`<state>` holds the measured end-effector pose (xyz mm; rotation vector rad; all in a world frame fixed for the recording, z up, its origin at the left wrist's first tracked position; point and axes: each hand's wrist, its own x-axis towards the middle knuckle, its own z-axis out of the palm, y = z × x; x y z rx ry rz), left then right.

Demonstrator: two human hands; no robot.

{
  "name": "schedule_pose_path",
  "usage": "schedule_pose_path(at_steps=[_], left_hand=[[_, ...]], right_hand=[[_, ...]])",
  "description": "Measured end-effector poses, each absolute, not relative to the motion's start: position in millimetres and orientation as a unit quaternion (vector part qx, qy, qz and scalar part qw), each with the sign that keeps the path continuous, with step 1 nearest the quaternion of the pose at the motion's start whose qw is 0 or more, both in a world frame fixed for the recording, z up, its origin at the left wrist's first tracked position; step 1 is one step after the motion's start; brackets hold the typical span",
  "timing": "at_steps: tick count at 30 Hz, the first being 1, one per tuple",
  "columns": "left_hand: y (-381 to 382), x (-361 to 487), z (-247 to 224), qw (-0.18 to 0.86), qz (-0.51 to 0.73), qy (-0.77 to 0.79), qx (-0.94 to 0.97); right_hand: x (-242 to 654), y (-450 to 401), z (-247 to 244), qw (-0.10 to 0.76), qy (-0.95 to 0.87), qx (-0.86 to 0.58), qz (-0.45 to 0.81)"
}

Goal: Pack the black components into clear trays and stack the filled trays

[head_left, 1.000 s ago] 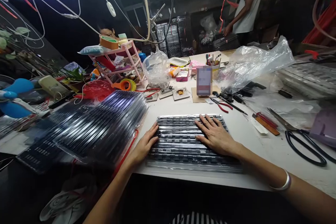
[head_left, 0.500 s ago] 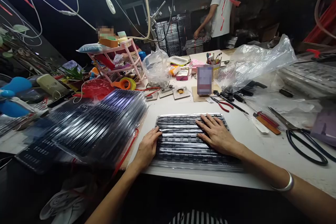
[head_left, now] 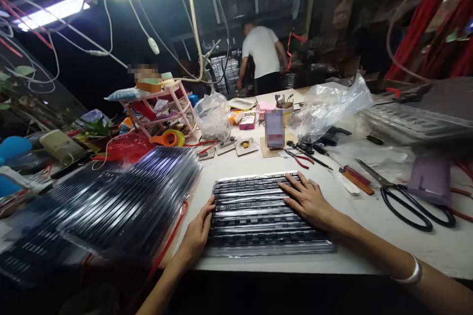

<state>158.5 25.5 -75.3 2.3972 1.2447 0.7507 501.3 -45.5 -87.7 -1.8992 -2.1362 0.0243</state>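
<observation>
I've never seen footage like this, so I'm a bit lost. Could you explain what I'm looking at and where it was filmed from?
There's no machine here: these are a person's two bare hands, filmed by a camera worn on the head, looking forward and down. The left hand touches the left edge of a ridged, plastic-covered tray; whether it grips it is unclear. The right hand lies spread over the tray's right side, grasping nothing. The tray lies on a white table, with red-handled pliers and black-handled scissors beyond and to the right. To the left is a pile of dark, shiny trays. In the background stands another person.
</observation>
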Motion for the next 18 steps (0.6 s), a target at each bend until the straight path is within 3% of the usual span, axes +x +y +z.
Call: schedule_pose_path(at_steps=[8, 18], left_hand=[[-19.5, 132.7, -80.4, 0.232, 0.197, 0.422, 0.854], [-71.6, 104.9, -108.7, 0.097, 0.258, 0.401, 0.874]], right_hand=[[538.6, -109.4, -100.5, 0.254, -0.733, -0.623, 0.101], [548.3, -187.9, -87.5, 0.189, -0.801, -0.543, 0.170]])
